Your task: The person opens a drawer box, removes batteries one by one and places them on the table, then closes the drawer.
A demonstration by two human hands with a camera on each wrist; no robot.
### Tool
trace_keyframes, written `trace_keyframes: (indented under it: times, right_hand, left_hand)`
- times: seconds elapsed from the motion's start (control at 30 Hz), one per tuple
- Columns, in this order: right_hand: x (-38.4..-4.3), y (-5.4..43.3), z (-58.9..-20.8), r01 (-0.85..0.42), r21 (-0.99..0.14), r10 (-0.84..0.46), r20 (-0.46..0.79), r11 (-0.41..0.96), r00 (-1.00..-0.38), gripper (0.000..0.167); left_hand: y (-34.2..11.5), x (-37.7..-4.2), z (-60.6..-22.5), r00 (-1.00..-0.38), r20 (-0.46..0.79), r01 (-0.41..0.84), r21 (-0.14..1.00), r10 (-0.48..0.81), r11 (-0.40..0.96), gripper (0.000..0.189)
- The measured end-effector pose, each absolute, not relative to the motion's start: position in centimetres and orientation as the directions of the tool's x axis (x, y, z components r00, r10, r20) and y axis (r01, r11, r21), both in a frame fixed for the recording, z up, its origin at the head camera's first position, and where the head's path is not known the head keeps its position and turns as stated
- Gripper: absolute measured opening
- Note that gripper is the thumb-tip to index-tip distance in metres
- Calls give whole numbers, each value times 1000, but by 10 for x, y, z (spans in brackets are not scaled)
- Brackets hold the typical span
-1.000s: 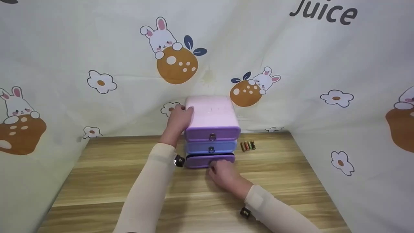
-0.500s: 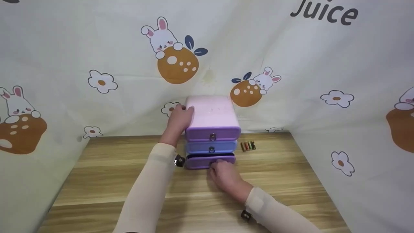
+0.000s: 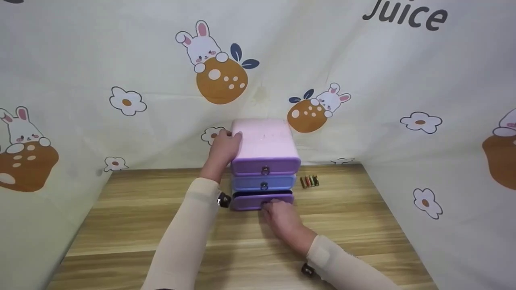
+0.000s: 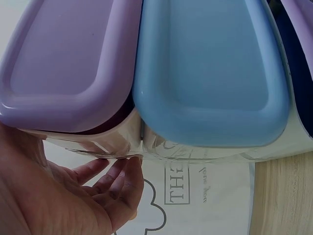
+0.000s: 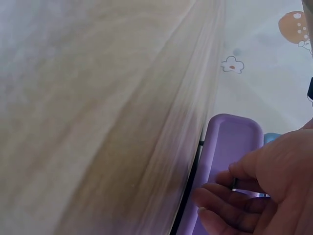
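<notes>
A small drawer cabinet [image 3: 264, 137] with a pink top stands at the back of the table. Its top purple drawer [image 3: 246, 166] and blue drawer [image 3: 246, 183] are nearly flush, while the bottom purple drawer [image 3: 245, 202] sticks out with a dark gap along its upper edge. My left hand [image 3: 223, 148] rests on the cabinet's left upper edge; in the left wrist view its bent fingers [image 4: 124, 183] touch the side wall. My right hand [image 3: 284, 221] pinches the ring handle at the bottom drawer's front, largely hidden by the fingers. The drawer's inside cannot be seen.
Several small batteries [image 3: 309, 181] lie in a row right of the cabinet. A printed cloth [image 3: 258, 96] hangs close behind it and along both sides of the wooden table [image 3: 346, 225].
The bottom drawer has come out slightly toward me with my right hand, and the gap above it has widened a little. My left hand stays in place.
</notes>
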State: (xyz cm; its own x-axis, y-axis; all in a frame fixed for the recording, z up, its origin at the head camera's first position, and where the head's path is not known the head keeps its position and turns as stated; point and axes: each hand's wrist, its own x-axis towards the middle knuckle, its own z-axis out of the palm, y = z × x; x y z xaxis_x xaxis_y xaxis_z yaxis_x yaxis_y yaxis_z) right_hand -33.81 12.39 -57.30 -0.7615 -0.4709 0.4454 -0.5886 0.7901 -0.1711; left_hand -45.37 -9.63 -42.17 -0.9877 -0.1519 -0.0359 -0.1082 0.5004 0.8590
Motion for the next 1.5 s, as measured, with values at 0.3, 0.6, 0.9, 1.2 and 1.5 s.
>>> trace_keyframes:
  times: [0.3,0.6,0.9,1.2,1.5]
  right_hand:
    - [-334,123,-574,-565,-199,-431,463,801,-774,7]
    - [-333,126,-571,-580,-207,-454,441,788,-774,9]
    - [-331,126,-569,-578,-167,-467,435,799,-770,10]
    - [-327,126,-568,-591,-160,-485,425,791,-764,6]
    - [-322,126,-567,-597,-156,-499,408,787,-765,7]
  left_hand:
    - [-97,-456,-424,-988,-20,-97,853,-153,514,70]
    - [-96,-456,-424,-988,-22,-99,856,-155,508,70]
    - [-97,-453,-422,-989,-11,-87,853,-149,514,69]
    - [-97,-454,-424,-989,-18,-93,851,-149,516,70]
    - [-98,-455,-425,-990,-39,-103,863,-139,495,73]
